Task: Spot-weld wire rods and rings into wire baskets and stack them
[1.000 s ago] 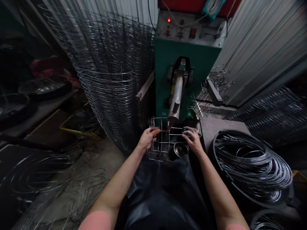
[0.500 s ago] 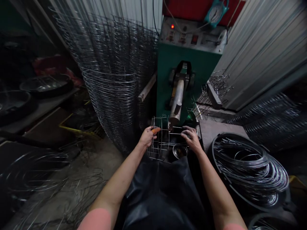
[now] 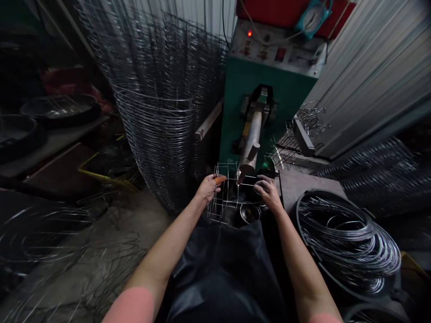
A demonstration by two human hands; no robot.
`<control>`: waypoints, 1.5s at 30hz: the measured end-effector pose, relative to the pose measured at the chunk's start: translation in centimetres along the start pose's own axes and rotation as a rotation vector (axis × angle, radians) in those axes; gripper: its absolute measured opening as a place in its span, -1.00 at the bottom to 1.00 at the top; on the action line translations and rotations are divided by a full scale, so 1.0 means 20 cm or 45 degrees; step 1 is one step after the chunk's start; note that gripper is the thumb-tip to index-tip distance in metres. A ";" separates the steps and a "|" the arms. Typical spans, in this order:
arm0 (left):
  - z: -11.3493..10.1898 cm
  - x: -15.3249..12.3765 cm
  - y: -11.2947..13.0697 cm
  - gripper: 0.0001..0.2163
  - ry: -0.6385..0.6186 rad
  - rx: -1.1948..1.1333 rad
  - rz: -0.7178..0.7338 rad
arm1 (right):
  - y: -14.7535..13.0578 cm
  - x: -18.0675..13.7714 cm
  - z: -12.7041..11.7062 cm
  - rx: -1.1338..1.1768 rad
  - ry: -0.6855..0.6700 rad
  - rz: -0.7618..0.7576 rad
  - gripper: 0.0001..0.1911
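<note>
Wire frame (image 3: 222,202), metal arm (image 3: 253,134) at one o'clock. Left hand (image 3: 208,188), nine o'clock, grips it; right hand (image 3: 267,190), three o'clock, pinches rods (image 3: 248,184).

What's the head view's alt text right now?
The left hand holds a wire frame at the tip of a green machine's metal arm; the right hand is at wires on the other side. Wire stacks stand at left, a tub of wire coils at right.
</note>
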State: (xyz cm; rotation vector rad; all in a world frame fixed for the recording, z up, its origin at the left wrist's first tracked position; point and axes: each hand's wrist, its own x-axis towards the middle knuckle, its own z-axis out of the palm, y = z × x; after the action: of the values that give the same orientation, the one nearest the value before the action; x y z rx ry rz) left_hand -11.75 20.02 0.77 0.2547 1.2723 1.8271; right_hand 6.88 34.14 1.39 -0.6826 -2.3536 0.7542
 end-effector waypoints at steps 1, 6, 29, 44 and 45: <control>0.00 0.00 0.00 -0.68 0.005 0.004 -0.006 | 0.00 0.00 0.00 -0.003 -0.004 -0.003 -0.77; -0.01 0.02 0.00 -0.69 0.008 0.035 -0.032 | 0.01 0.01 -0.01 -0.020 -0.022 -0.016 -0.80; -0.02 -0.09 -0.01 -0.72 -0.035 0.180 -0.014 | 0.00 -0.11 -0.01 -0.006 -0.003 -0.047 -0.78; -0.03 -0.15 -0.05 -0.70 -0.026 0.205 0.030 | 0.02 -0.17 0.01 0.058 -0.012 -0.011 -0.77; -0.03 -0.15 -0.05 -0.70 -0.023 0.203 0.030 | 0.02 -0.17 0.01 0.057 -0.012 -0.011 -0.77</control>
State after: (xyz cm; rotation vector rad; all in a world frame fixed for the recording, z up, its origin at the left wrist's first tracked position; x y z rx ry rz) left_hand -9.73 17.51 0.53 0.3741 1.4093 1.7409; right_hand 9.31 32.24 -0.33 -0.6509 -2.3397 0.8056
